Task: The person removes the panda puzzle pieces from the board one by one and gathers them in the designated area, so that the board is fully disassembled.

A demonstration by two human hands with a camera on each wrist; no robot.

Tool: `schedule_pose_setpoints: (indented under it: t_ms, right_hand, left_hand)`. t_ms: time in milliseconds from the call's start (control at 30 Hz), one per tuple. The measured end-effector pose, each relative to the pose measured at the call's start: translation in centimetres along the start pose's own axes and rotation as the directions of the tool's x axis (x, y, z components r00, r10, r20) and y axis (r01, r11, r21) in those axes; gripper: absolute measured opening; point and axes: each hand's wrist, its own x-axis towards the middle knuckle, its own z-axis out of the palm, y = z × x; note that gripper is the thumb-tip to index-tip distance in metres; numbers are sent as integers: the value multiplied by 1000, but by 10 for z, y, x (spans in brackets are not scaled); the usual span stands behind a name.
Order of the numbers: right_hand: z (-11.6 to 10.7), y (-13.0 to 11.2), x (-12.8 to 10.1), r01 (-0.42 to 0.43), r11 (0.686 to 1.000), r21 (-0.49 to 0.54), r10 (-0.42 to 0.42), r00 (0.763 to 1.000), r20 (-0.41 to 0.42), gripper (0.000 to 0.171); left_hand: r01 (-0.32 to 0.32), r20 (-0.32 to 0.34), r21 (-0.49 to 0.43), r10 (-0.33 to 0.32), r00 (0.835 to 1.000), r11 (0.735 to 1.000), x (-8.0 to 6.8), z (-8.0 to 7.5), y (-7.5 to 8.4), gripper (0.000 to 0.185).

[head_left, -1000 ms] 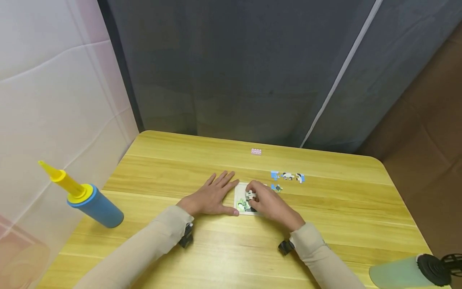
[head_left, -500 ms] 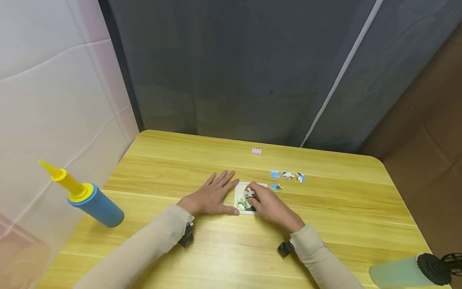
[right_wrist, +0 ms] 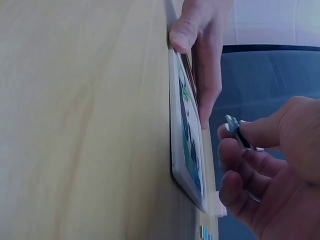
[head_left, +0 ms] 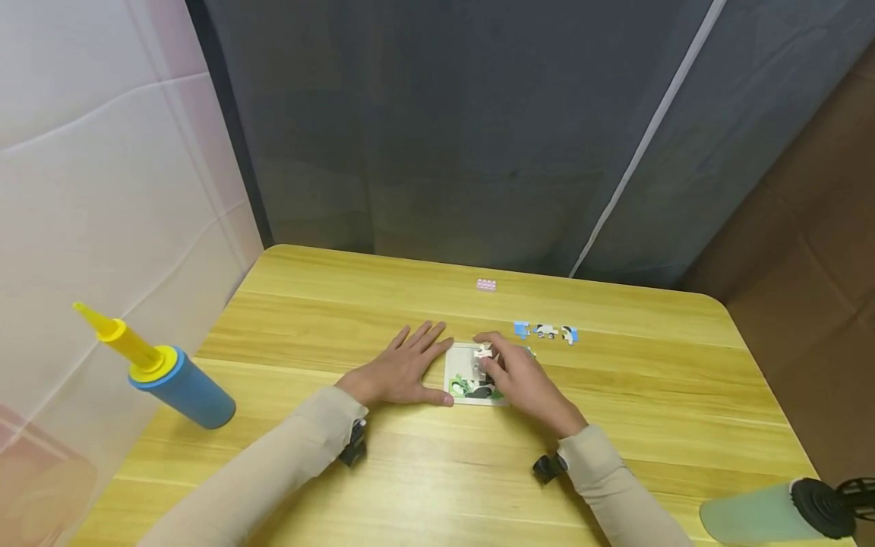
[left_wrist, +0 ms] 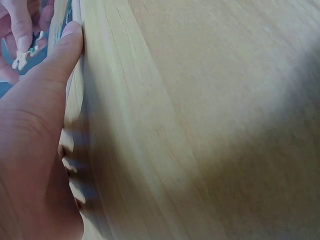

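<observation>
At the far left edge of the bench (head_left: 307,486) a blue air pump (head_left: 179,388) with a yellow nozzle lies tilted on its side. Further in, the left hand (head_left: 399,370) rests flat on the wood, fingers straight and spread, thumb stretched along the near left corner of the puzzle tray (head_left: 459,370); the left wrist view shows that thumb (left_wrist: 57,55) pressed against the tray's edge. The tray lies flat near the middle of the bench, with a partly filled panda picture showing in green, black and white. Over its far right part the right hand (head_left: 522,380) hovers with fingers curled, pinching a small puzzle piece (head_left: 483,353) between thumb and forefinger; the right wrist view shows the piece (right_wrist: 236,131) lifted a little off the tray surface. Beyond the tray, a small pink block (head_left: 486,285) sits near the back. To the right, three loose puzzle pieces (head_left: 546,332) lie in a row, well apart from the hands. At the near right corner lies a pale green cylinder (head_left: 752,516) with a black cap.
</observation>
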Motion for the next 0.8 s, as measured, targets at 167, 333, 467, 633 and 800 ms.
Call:
schedule_pose_setpoints:
  t_ms: [167,333,467,633,800]
  right_hand:
    - [-6,7,-2,-19,1000,16,20,998,-61,32]
    - [-13,13,-4,-26,1000,6,26,993,-116,30]
    - [-19,19,-7,-32,999,-6,31,991,-133,28]
    - [-25,28,-11,-54,998,-22,50,986,-159,28]
    - [-31,36,-15,-108,994,-6,106,979,-175,28]
  left_hand:
    - [-2,-6,-5,2,1000,1000,0,0,0,109]
    - [0,-3,-8,0,1000,1000,-1,-1,0,109]
    - [-2,1,-7,2,1000,1000,-2,-1,1,109]
    - [-11,3,-10,11,1000,1000,-3,-2,2,109]
    - [-10,2,-15,10,1000,1000,-3,-1,3,108]
